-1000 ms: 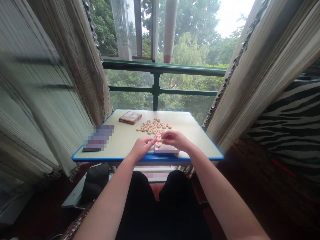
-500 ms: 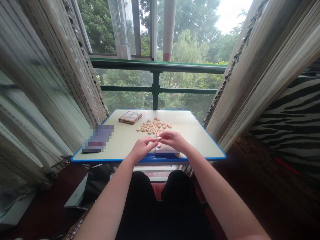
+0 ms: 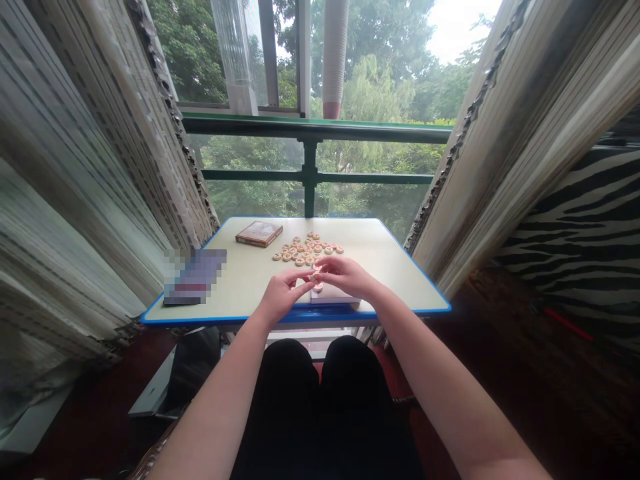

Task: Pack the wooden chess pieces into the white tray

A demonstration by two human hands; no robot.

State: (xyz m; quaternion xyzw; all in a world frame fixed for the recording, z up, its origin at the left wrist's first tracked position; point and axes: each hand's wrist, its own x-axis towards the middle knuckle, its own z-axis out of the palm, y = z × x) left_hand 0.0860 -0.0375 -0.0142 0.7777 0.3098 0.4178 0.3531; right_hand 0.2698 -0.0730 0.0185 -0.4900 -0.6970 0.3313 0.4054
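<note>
My left hand point(image 3: 281, 293) and my right hand point(image 3: 345, 276) meet over a pale flat box point(image 3: 333, 297) at the front edge of the cream table point(image 3: 395, 267). Both hands have curled fingers pinching small round wooden game pieces point(image 3: 317, 287) above the box. What exactly each fingertip grips is too small to make out. A scattered heap of several more round pieces point(image 3: 307, 250) lies just beyond my hands, in the table's middle.
A brown wooden box point(image 3: 259, 233) lies at the back left of the table. A blurred dark flat object point(image 3: 194, 277) rests at the left edge. Curtains hang on both sides, and a green railing point(image 3: 310, 127) and window close the far side.
My hands have stayed over the pale box, shifting slightly forward and closer together. The camera view has tilted a little.
</note>
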